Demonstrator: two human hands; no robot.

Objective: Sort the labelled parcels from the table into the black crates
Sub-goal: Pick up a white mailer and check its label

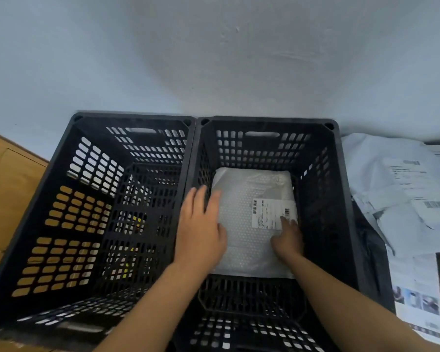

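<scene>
- Bubble-wrap parcel, label up, lies flat inside my right black crate.
- Left hand and right hand: fingers extended, pressing its top, gripping nothing.
- Left crate adjoins.

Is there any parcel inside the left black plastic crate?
No; the left black plastic crate shows only its bare lattice floor, while the one white bubble-wrap parcel lies in the right black crate.

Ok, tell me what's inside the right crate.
One bubble-wrap parcel with a label, lying in the right crate under both hands. Anything beneath it is hidden.
</scene>
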